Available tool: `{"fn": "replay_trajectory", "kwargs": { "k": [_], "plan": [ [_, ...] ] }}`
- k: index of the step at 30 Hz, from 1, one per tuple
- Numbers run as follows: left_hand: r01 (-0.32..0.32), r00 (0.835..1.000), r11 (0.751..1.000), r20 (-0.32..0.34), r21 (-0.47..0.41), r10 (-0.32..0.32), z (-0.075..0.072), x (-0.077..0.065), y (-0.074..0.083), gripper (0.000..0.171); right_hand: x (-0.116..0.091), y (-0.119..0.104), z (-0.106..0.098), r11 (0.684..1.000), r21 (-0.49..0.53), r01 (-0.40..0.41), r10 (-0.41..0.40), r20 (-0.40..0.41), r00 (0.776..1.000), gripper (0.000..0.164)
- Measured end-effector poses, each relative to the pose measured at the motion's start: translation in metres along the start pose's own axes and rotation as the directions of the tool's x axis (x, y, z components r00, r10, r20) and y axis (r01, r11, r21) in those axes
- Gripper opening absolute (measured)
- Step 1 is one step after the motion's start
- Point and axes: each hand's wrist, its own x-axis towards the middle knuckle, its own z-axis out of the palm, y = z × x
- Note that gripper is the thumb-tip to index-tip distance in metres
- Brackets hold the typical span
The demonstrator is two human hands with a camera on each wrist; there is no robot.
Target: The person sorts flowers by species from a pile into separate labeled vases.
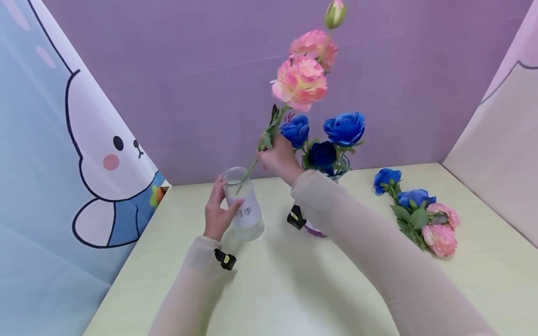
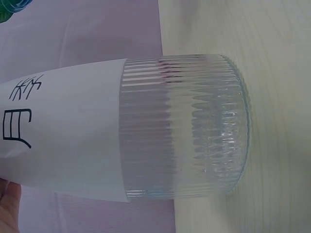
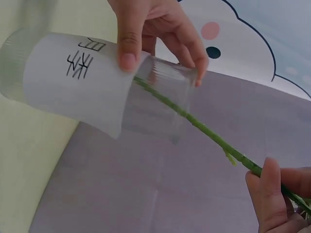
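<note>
A clear ribbed glass vase [image 1: 248, 219] with a white paper label [image 2: 73, 131] stands at the middle left of the table. My left hand [image 1: 219, 210] grips it near the rim, thumb on the label and fingers round the far side. Above and to the right, my right hand [image 1: 277, 156] pinches the green stem [image 3: 209, 133] of a pink artificial flower [image 1: 300, 84] with several heads. The stem's lower end slants through the mouth into the vase, and in the right wrist view its tip reaches the label's upper edge.
Behind my right forearm stands another vase [image 1: 343, 164] holding blue roses [image 1: 344, 129], mostly hidden. Blue flowers [image 1: 416, 198] and pink flowers [image 1: 440, 238] lie on the table [image 1: 260, 289] at the right. A purple backdrop [image 1: 189, 93] closes off the back.
</note>
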Motion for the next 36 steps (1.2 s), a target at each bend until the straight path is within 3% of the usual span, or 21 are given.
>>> {"fn": "replay_trajectory", "kwargs": {
  "k": [7,14,21,24,28,32,36],
  "plan": [
    [0.013,1.000,1.000,0.004,0.006,-0.013,0.002,0.000,0.000,0.057,0.005,0.013,0.020,0.999,-0.040,-0.001,0.004,0.093,0.996,0.013],
    [0.003,1.000,1.000,0.003,0.006,-0.003,0.007,0.001,0.001,0.056,0.005,0.025,0.034,0.997,-0.061,-0.046,0.054,0.130,0.990,0.012],
    [0.017,1.000,1.000,-0.002,0.021,-0.017,-0.001,0.000,0.041,0.049,0.010,0.026,0.049,0.989,-0.133,-0.068,0.091,0.176,0.980,0.025],
    [0.013,1.000,1.000,-0.008,0.017,-0.013,0.001,0.000,0.025,0.052,0.009,0.025,0.052,0.975,-0.221,-0.035,0.085,0.221,0.972,0.036],
    [-0.063,0.998,0.998,-0.017,0.013,0.063,0.007,0.001,0.000,0.060,0.005,0.024,0.054,0.959,-0.277,0.053,0.024,0.270,0.963,0.031],
    [-0.112,0.994,0.994,-0.015,0.020,0.112,0.006,0.002,-0.005,0.062,0.002,0.026,0.054,0.966,-0.252,0.050,0.017,0.257,0.966,0.022],
    [-0.072,0.997,0.997,-0.004,0.027,0.072,0.002,0.001,-0.004,0.056,0.000,0.031,0.053,0.973,-0.232,0.006,0.050,0.234,0.971,0.021]
  ]
}}
